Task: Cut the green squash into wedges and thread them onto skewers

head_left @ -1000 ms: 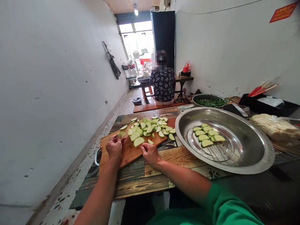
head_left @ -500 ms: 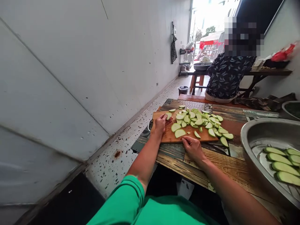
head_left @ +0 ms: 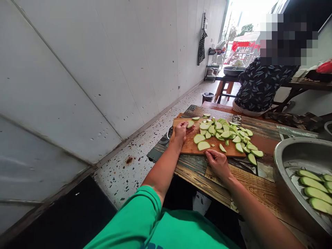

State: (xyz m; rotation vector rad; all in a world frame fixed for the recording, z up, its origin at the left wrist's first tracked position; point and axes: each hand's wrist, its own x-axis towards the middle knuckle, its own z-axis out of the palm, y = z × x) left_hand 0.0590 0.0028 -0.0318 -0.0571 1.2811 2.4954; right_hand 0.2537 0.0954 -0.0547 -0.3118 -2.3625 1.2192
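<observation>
On the wooden cutting board (head_left: 186, 149) lies a spread of pale green-edged zucchini slices (head_left: 204, 145), many of them half-rounds. My left hand (head_left: 181, 133) is closed over the board's left end, pinching one zucchini slice (head_left: 190, 123) between thumb and fingers. A thin pale line shows near its fingertips; what it is I cannot make out. My right hand (head_left: 218, 161) rests at the board's front edge with thumb and forefinger pinched together. Anything in that pinch is too small to name. Two larger slices lie between the hands.
A big metal basin (head_left: 278, 162) at right holds long zucchini slices (head_left: 315, 192). The board sits on a patchwork wooden table (head_left: 249, 185). Beyond it a person in a leaf-patterned shirt (head_left: 267, 83) sits on a bench, back turned. A white wall (head_left: 129, 69) runs along the left.
The camera view has shifted, so the table and hands appear slightly farther right. Both hands keep nearly the same place over the board, and the left still pinches the slice.
</observation>
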